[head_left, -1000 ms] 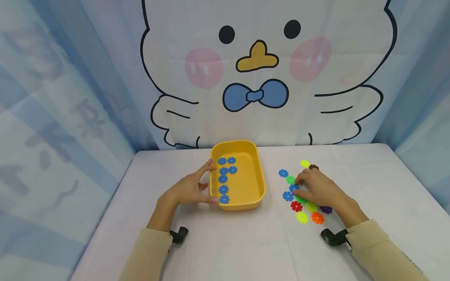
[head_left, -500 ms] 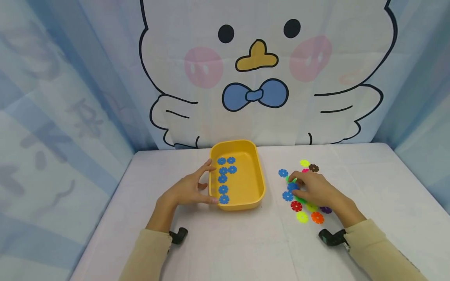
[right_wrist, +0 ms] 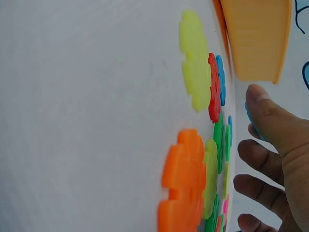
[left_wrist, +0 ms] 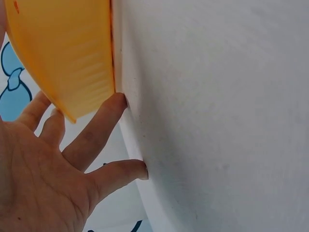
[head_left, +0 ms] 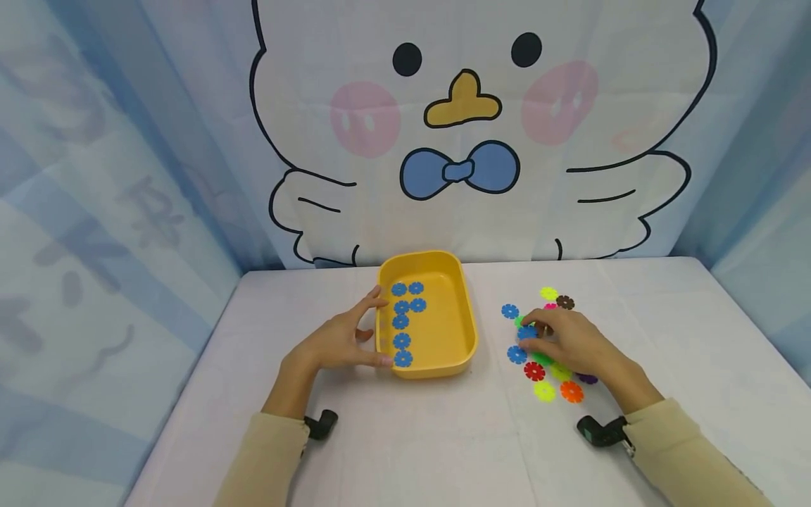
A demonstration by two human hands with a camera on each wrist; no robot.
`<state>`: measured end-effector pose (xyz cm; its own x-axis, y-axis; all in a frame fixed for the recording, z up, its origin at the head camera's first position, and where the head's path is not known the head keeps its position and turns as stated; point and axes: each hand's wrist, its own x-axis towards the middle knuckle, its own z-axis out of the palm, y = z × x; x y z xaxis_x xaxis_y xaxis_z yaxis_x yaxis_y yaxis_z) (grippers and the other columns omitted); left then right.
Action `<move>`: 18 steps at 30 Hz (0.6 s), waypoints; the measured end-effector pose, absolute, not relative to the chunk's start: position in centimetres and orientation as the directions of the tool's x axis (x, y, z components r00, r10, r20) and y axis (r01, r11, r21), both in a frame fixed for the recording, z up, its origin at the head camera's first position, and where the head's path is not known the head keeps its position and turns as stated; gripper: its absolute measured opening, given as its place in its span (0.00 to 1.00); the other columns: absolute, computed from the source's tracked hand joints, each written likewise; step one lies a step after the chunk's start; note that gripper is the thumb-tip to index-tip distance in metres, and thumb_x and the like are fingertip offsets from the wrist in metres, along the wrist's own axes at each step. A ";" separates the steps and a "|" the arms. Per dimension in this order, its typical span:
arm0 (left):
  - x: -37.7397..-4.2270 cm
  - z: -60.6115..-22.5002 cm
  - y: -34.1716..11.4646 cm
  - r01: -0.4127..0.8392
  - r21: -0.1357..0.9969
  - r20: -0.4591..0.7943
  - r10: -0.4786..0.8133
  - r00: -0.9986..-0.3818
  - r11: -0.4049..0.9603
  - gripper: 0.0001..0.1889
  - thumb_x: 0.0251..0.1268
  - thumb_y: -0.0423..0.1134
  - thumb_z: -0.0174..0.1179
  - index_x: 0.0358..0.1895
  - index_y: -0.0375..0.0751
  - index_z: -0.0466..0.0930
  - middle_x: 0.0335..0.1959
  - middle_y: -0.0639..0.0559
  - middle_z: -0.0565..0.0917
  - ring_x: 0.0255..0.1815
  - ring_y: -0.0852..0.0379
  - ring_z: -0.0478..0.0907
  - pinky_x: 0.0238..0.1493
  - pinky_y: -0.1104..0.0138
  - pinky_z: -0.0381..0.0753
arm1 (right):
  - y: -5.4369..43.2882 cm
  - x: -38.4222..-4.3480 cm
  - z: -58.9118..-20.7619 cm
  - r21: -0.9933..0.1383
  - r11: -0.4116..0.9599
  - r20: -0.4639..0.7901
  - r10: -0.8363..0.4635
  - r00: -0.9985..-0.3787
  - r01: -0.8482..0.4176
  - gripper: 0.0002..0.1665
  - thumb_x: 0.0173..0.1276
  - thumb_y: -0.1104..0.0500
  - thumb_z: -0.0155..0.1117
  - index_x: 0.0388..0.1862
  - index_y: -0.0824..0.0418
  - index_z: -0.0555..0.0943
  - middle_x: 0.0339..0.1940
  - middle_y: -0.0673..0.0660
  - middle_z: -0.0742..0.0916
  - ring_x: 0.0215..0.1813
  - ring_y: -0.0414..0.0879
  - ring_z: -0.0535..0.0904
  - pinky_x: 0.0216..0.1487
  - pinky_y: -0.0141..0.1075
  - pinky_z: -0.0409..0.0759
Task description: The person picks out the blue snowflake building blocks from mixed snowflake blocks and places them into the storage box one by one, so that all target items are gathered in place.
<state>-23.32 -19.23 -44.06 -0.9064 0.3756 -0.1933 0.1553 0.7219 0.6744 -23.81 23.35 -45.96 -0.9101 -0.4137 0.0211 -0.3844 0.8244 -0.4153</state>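
Note:
A yellow tray (head_left: pixel 448 331) stands at the back middle of the table, with several blue notched flower-shaped discs (head_left: pixel 400 322) along its left side. My left hand (head_left: pixel 345 339) rests at its left side with fingers spread, touching the rim; in the left wrist view fingertips lie by the tray's outer wall (left_wrist: pixel 63 53). Right of the tray, my right hand (head_left: pixel 579 341) pinches a blue disc (head_left: pixel 527 332) between thumb and forefinger. In the right wrist view only the edge of that disc (right_wrist: pixel 251 121) shows behind the thumb, off the table.
Loose discs lie around my right hand: blue ones (head_left: pixel 510 311) on the left, a red one (head_left: pixel 534 371), an orange one (head_left: pixel 571 392), yellow ones (head_left: pixel 544 391) and a brown one (head_left: pixel 565 302). My right hand partly covers others. A patterned curtain (head_left: pixel 465 232) hangs behind the table.
My right hand has closed on a blue disc in the pile and raised it slightly, shifting a little left. The left hand and tray stay in place.

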 end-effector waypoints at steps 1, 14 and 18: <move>-23.3 -44.0 -19.2 0.152 0.674 -0.195 0.373 -0.907 0.723 0.59 0.44 0.63 0.81 0.81 0.64 0.56 0.84 0.77 0.41 0.65 0.50 0.81 0.69 0.44 0.75 | 23.3 -23.8 -45.9 -0.418 0.823 0.031 -0.409 -0.912 -0.384 0.24 0.65 0.45 0.75 0.54 0.56 0.85 0.36 0.47 0.84 0.41 0.45 0.78 0.42 0.38 0.83; -23.2 -43.9 -19.0 0.143 0.668 -0.197 0.360 -0.912 0.730 0.58 0.44 0.63 0.80 0.81 0.64 0.56 0.83 0.79 0.40 0.65 0.49 0.81 0.69 0.43 0.74 | 22.4 -24.0 -46.0 -0.396 0.781 0.216 -0.431 -0.876 -0.482 0.18 0.63 0.43 0.77 0.47 0.49 0.87 0.57 0.56 0.82 0.61 0.58 0.76 0.64 0.65 0.75; -23.2 -44.0 -19.1 0.146 0.674 -0.196 0.366 -0.910 0.724 0.58 0.44 0.63 0.80 0.81 0.64 0.55 0.83 0.79 0.40 0.65 0.49 0.81 0.69 0.44 0.75 | 21.9 -24.2 -45.8 -0.409 0.768 0.252 -0.425 -0.870 -0.493 0.18 0.63 0.44 0.77 0.46 0.51 0.87 0.60 0.58 0.81 0.64 0.60 0.74 0.66 0.66 0.71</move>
<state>-23.22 -19.10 -44.00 -0.9096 0.3661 -0.1963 0.1462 0.7244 0.6737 -24.17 21.88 -45.77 -0.8697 -0.4246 0.2516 -0.4931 0.7677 -0.4093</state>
